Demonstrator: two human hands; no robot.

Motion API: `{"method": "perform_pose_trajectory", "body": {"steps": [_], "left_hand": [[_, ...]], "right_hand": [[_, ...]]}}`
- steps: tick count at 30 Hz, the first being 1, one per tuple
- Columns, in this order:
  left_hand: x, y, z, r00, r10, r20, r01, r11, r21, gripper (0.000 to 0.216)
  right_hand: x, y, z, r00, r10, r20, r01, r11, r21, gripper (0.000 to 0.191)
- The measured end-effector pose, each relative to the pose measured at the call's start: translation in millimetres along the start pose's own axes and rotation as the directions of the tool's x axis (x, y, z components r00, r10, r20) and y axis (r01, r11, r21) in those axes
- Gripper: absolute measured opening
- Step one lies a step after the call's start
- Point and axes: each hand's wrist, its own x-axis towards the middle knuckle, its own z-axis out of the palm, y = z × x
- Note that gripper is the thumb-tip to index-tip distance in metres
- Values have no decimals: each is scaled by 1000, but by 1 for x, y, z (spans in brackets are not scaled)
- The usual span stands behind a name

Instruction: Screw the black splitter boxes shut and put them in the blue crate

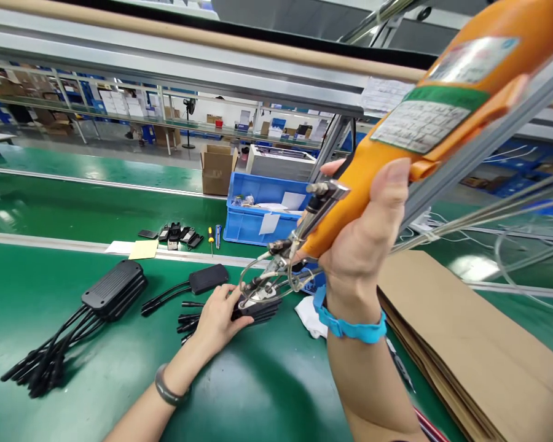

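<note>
On the glossy green surface [262, 387], the left hand [219, 320] grasps the central stack of black ribbed plastic boxes [264, 315], probably to steady it beneath the orange plastic tool [435, 116] clenched by the right hand [367, 224], though contact is hard to see.

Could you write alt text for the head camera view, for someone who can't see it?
A person's right-hand grip holds a large orange tool, its metal end at black cabled boxes held by the left-hand grip. On the green table, more black boxes lie to the left, with a blue bin farther back.
</note>
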Motion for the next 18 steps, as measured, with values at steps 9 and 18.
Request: {"method": "perform_pose_trajectory", "body": {"steps": [9, 18], "left_hand": [[1, -1, 3, 996, -40, -83, 34, 997, -67, 59], [0, -5, 9, 989, -69, -131, 42, 979, -199, 68]], "right_hand": [[-38, 34, -4, 948, 277, 156, -286, 958, 35, 43], [-56, 38, -1, 957, 254, 141, -254, 967, -21, 40]]}}
